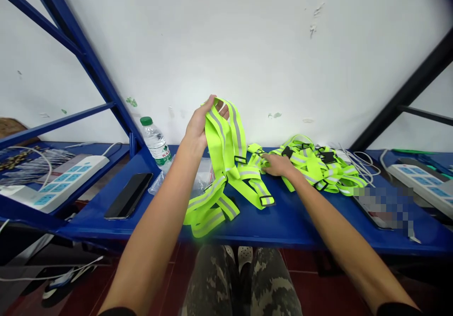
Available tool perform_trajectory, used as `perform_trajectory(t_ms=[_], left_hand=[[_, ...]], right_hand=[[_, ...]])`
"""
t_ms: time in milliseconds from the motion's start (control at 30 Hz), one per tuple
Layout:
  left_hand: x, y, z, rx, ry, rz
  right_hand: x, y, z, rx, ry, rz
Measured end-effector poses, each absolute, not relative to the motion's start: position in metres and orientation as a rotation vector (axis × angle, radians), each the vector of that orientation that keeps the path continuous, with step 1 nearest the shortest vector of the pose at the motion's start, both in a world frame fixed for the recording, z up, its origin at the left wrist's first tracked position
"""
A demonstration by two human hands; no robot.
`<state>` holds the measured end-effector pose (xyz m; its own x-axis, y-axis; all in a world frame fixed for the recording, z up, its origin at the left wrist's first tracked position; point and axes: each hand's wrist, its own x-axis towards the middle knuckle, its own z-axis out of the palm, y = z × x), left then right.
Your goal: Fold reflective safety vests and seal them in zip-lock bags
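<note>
My left hand (198,123) is raised above the blue shelf, closed around a neon-yellow reflective strap harness (216,139) with a grey stripe. Loops of it hang from the fingers, and its lower end drapes onto the shelf near the front edge. Black plastic buckles show on the hanging bands. My right hand (279,165) is low over the shelf, its fingers pinched on a yellow strap section beside the harness. Just right of that hand lies a tangled pile of similar reflective straps (334,170) with black buckles.
The blue shelf (283,221) stands against a white wall. On it are a green-capped water bottle (155,141), clear plastic bags (203,176), a dark phone (129,196) and another phone (371,212) at right. Power strips (58,181) and white cables lie at both sides, beyond blue frame posts.
</note>
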<state>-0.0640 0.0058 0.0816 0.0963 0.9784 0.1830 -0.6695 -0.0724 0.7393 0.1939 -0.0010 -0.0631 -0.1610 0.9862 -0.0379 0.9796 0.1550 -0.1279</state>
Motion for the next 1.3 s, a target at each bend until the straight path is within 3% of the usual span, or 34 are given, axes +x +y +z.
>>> perform_trajectory(t_ms=[300, 433, 633, 700, 867, 1033, 1300], left_hand=[[-0.042, 0.021, 0.085, 0.836, 0.579, 1.407], [-0.021, 0.027, 0.081, 0.859, 0.648, 1.391], [0.000, 0.008, 0.101, 1.088, 0.660, 1.308], [-0.004, 0.003, 0.109, 1.166, 0.678, 1.310], [-0.025, 0.004, 0.110, 1.339, 0.770, 1.417], [-0.032, 0.009, 0.097, 1.566, 0.824, 1.344], [-0.050, 0.038, 0.098, 1.476, 1.096, 1.787]], right_hand=[[0.232, 0.015, -0.051, -2.045, -1.568, -0.168], [0.231, 0.008, -0.030, -1.880, -1.908, 0.081], [0.183, -0.025, -0.002, -1.014, -2.065, 0.768], [0.179, -0.025, -0.002, -1.056, -1.932, 0.831], [0.215, -0.013, 0.000, -1.355, -1.316, 0.388], [0.246, -0.024, 0.033, -1.171, -1.043, 0.526], [0.277, -0.078, 0.061, -1.340, -1.767, 0.932]])
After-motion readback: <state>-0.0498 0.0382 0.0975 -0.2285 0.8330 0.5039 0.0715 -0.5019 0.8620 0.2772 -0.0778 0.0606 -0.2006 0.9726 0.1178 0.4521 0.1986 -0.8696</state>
